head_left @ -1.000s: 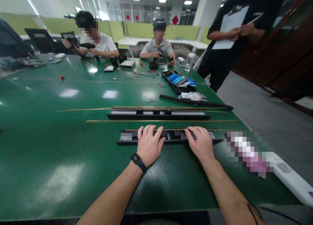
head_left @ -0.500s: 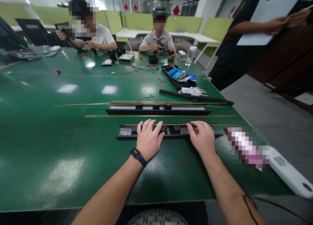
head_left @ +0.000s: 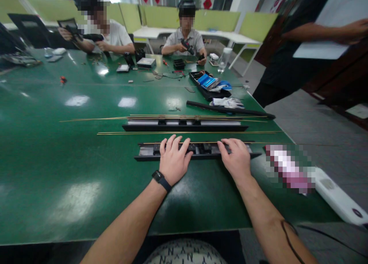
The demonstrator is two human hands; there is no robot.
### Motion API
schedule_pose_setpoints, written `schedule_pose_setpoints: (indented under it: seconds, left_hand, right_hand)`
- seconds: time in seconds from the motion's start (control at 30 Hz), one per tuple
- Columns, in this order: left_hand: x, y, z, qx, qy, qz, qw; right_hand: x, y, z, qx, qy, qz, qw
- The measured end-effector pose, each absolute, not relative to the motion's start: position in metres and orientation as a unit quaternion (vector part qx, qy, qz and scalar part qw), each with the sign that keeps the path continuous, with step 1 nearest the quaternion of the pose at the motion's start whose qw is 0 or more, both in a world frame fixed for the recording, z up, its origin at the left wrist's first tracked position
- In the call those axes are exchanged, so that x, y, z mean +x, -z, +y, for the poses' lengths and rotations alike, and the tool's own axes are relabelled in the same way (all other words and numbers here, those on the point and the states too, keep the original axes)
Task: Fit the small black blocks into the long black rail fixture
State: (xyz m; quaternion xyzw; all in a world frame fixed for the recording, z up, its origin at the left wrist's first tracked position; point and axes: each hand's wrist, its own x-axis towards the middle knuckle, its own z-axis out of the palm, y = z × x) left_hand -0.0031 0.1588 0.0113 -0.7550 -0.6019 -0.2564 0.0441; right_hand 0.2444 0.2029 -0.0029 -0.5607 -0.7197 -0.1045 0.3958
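Note:
A long black channel-shaped profile [head_left: 198, 156] with a silvery inside and several black blocks lies crosswise in front of me. Spread across its left half, my left hand [head_left: 174, 158] has its fingertips at the far edge and its thumb over the channel. A thin brass-coloured rod [head_left: 276, 143] runs along that far edge, passing by both hands and out past the right end. My right hand [head_left: 237, 156] is curled over the profile's right part, thumb and fingers closed at the rod. Its fingertips are partly hidden.
A second profile [head_left: 184, 128] lies behind, with several thin rods [head_left: 172, 133] around it. Further back are a black tube [head_left: 230, 109], white gloves [head_left: 227, 102] and a black tray [head_left: 201, 89]. A white handheld device [head_left: 339, 197] lies right. Two people sit opposite; another stands right.
My hands and the profile keep almost the same places relative to each other. The whole view has shifted slightly, and the standing person at the right appears further right.

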Motion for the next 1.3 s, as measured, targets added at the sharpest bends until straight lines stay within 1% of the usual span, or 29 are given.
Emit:
schedule_pose_setpoints:
  seconds: [0.43, 0.57, 0.67, 0.77, 1.1, 1.3]
  left_hand:
    - [-0.0019, -0.0113, 0.1588, -0.754, 0.252, -0.605, 0.045]
    - [-0.0015, -0.0115, 0.1586, -0.752, 0.254, -0.606, 0.047]
    - [-0.0019, -0.0114, 0.1585, -0.753, 0.253, -0.605, 0.047]
    - [-0.0021, -0.0112, 0.1586, -0.753, 0.257, -0.605, 0.045]
    - [-0.0015, -0.0100, 0.1587, -0.753, 0.251, -0.607, 0.048]
    - [-0.0020, -0.0097, 0.1590, -0.754, 0.251, -0.604, 0.051]
  right_hand:
    - [0.2410, 0.0049, 0.2026, -0.529, 0.094, -0.738, 0.409]
    - [0.2390, 0.0033, 0.2003, -0.520, 0.074, -0.747, 0.408]
    - [0.2387, 0.0021, 0.1980, -0.535, 0.060, -0.729, 0.422]
    - [0.2401, 0.0021, 0.1967, -0.576, 0.070, -0.691, 0.431]
    - [0.2402, 0.0023, 0.1991, -0.605, 0.093, -0.707, 0.354]
    - [0.2423, 0.0016, 0.1994, -0.619, 0.094, -0.700, 0.344]
